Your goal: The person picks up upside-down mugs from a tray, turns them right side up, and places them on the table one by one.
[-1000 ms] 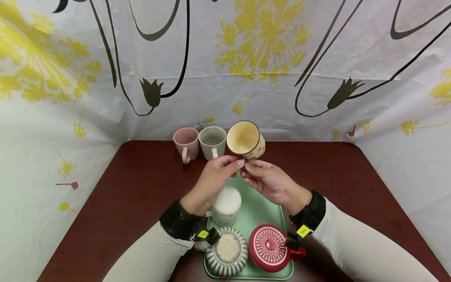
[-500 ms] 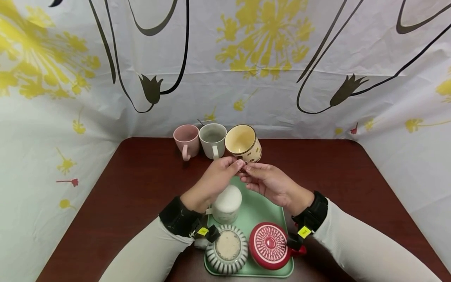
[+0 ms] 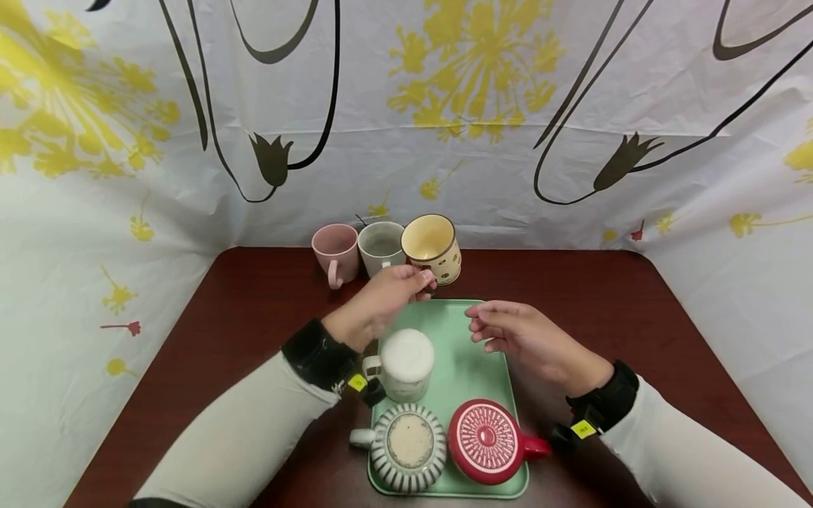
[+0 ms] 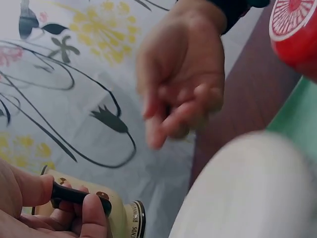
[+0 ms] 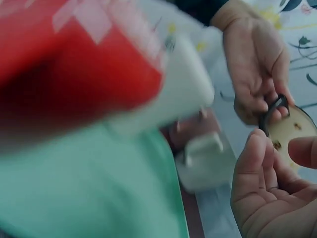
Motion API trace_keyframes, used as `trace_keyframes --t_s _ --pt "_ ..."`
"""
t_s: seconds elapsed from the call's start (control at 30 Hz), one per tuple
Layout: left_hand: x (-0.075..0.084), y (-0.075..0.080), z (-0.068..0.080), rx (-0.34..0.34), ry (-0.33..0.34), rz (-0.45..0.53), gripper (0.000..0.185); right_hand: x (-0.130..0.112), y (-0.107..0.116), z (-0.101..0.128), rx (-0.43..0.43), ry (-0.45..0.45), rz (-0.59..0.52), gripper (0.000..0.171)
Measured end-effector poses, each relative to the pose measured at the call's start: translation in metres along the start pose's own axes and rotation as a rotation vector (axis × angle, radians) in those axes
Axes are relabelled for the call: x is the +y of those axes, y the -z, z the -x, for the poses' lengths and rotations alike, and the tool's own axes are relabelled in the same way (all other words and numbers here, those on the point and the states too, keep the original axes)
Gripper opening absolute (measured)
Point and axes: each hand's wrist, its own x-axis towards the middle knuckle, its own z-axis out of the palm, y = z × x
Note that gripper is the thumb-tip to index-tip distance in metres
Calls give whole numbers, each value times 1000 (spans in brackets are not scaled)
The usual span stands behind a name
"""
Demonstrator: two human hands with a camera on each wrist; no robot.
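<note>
My left hand (image 3: 383, 300) pinches the dark handle (image 4: 74, 195) of a cream mug (image 3: 447, 261) with brown spots and a dark rim. The mug is upright, its mouth tipped a little towards me, beside a pale grey-green mug (image 3: 382, 243). Whether its base touches the table is not plain. To the right, above the green tray (image 3: 485, 305), my right hand (image 3: 530, 342) is apart from the mug, its fingers loosely bent with nothing between them.
A pink mug (image 3: 336, 254) stands left of the pale one, near the back wall sheet. On the tray, upside down, are a white mug (image 3: 406, 363), a grey striped mug (image 3: 409, 448) and a red mug (image 3: 485, 441).
My right hand has let go of the cream mug's handle and moved right. The left hand, with the mug, has shifted slightly left and back, nearer the pale mug.
</note>
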Motion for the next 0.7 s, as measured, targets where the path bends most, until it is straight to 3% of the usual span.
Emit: trace_keyframes --t_s 0.17,0.3,0.7 --pt "8 8 -22 -9 56 35 21 16 21 10 55 12 59 42" --pt "9 13 -37 1 106 -7 27 29 36 17 61 29 37 35" --pt "5 5 -66 19 238 22 25 55 60 29 85 73 -55 23"
